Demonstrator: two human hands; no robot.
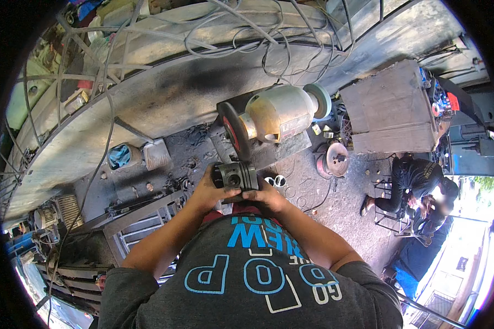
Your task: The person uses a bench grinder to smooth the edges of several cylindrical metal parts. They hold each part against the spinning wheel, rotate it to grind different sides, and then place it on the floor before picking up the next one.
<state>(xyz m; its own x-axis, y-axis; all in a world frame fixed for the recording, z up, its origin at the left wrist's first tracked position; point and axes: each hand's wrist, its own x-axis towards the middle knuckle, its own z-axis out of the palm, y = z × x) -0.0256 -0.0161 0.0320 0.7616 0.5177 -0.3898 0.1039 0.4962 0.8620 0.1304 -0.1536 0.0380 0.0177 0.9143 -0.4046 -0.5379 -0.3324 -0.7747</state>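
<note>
Between both hands [207,193] [268,196] sits a piston [233,176] (partly covered).

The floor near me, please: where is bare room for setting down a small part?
A bare floor patch lies between the right forearm, the flanged reel and the seated person. It is crowded at left, around the metal frame, and tight between the held piston and the black wheel.
</note>
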